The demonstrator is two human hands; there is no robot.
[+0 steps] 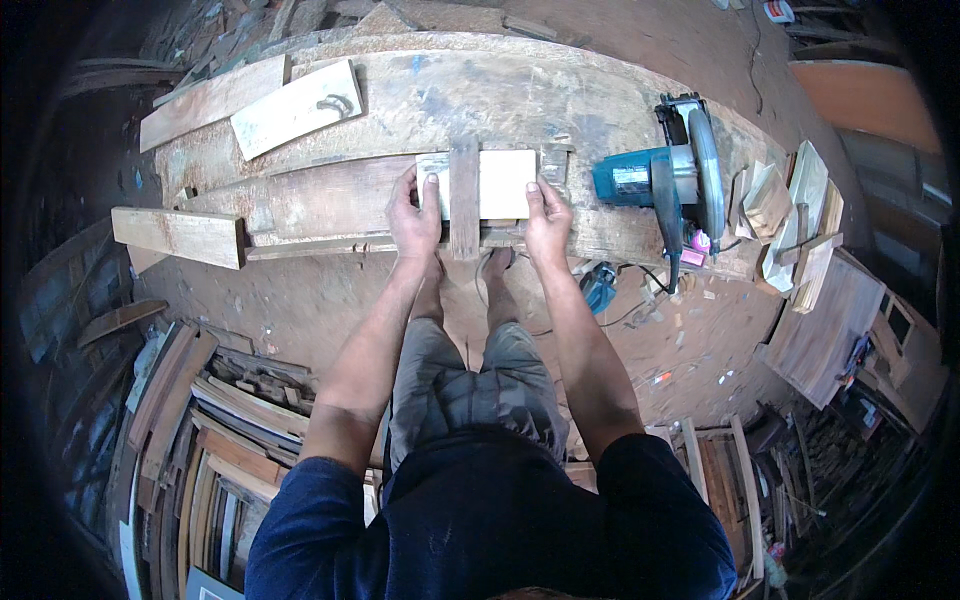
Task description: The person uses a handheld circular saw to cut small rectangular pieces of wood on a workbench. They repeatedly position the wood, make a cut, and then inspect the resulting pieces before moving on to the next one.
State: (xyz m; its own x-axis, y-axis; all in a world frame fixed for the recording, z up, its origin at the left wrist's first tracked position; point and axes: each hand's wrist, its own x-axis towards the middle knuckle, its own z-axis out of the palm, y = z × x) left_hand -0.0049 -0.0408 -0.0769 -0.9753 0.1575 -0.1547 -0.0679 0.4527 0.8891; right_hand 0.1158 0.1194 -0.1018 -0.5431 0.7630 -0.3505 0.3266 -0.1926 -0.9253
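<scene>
The left hand (414,212) and the right hand (548,218) hold a short pale board (508,185) by its two ends, near the middle of the table's near edge. Each thumb lies on the top face; most of the fingers are hidden, so how far they reach beneath cannot be told. Gripping opposite ends probably keeps the board level and square to the person.

A narrow dark wooden strip (464,205) crosses the board nearer the left hand and juts past the table's near edge; it appears to lie over the board. A long brown plank (330,200) runs from there toward the left end of the table (430,110).

Near the right end stands a teal circular saw (630,178), its rear handle toward the near edge, perhaps set aside to leave the hands room yet stay within reach. Wood offcuts (765,205) are heaped at that end. At the far left corner, a pale plank (285,110) with a dark curved mark lies against a browner one (215,100); a thick block (180,235) overhangs the near left corner.

The saw's body carries a pale label, too small to read reliably.
</scene>
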